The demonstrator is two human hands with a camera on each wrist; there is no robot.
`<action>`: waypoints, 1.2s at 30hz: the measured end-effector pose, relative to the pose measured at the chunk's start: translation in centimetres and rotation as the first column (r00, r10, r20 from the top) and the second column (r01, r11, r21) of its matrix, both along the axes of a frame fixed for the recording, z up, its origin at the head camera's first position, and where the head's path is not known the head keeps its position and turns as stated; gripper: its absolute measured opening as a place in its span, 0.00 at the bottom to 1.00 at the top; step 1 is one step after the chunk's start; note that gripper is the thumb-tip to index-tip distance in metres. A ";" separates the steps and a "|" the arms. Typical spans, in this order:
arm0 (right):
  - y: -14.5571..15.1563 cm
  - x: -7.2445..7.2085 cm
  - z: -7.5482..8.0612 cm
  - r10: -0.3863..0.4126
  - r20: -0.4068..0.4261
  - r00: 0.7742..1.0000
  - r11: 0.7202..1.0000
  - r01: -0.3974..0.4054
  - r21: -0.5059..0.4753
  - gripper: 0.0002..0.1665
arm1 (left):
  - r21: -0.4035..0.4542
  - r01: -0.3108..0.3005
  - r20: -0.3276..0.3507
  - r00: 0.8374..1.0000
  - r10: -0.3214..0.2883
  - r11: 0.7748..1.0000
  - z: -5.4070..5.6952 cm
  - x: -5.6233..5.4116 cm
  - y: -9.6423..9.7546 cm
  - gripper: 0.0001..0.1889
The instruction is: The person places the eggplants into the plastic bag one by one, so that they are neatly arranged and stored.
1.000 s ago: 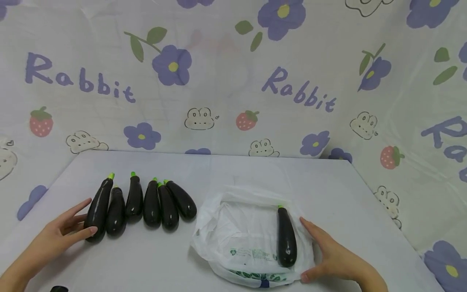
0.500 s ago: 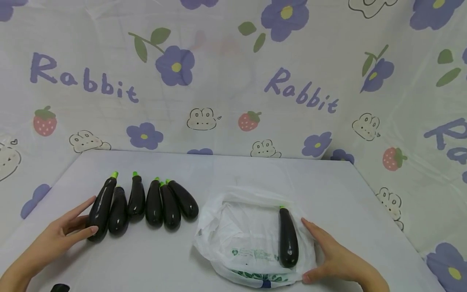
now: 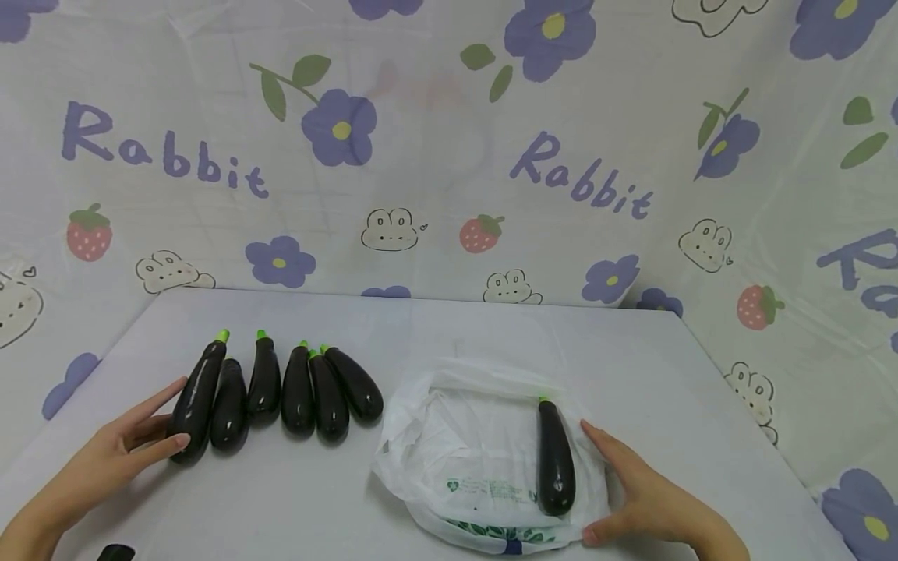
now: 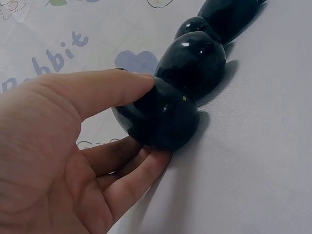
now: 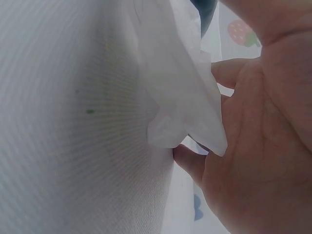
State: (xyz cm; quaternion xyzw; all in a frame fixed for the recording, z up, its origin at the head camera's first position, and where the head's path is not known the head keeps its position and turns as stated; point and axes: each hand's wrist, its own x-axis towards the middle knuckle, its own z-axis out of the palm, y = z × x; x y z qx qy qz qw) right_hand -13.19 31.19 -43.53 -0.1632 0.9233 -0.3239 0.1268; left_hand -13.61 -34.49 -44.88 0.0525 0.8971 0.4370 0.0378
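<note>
Left hand grips an eggplant; right hand flanks the bag

Nearest, a black object (image 3: 116,552) pokes in at the head view's lower edge, too cropped to identify. The left hand (image 3: 133,440) has its thumb and fingers clamped on the leftmost eggplant (image 3: 196,409); the left wrist view adds the thumb lying over its blunt end and fingertips on the opposite side. The right hand (image 3: 652,495) spreads thumb and fingers apart beside the plastic bag (image 3: 484,448). Only the right wrist view shows its palm and a loose fold of plastic beside it.

A single eggplant (image 3: 556,460) lies within the bag's crumpled rim, towards its right side. Five other eggplants (image 3: 298,401) lie right of the gripped one, green stems pointing away.

A strip of surface separates this row from the bag, more lies behind both, and the right edge slants off past the right hand. The white tabletop (image 3: 295,506) ends at a curtain (image 3: 435,156) printed with purple flowers, strawberries, rabbits and the word "Rabbit".
</note>
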 end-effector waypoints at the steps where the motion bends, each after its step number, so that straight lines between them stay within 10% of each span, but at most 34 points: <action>1: 0.0 0.0 0.0 0.002 -0.003 1.000 1.000 -0.002 -0.001 0.79 | -0.002 -0.001 0.000 1.000 0.001 1.000 0.0 0.0 0.0 0.42; 26: 0.2 0.0 -0.2 0.023 -0.026 0.999 1.000 -0.024 -0.014 0.79 | -0.065 -0.066 -0.020 0.998 0.065 0.996 0.2 -0.2 0.1 0.43; 36: 0.1 0.0 -0.1 0.000 0.005 1.000 1.000 0.000 -0.006 0.79 | 0.108 -0.148 -0.053 0.987 0.155 0.983 1.0 0.2 0.2 0.42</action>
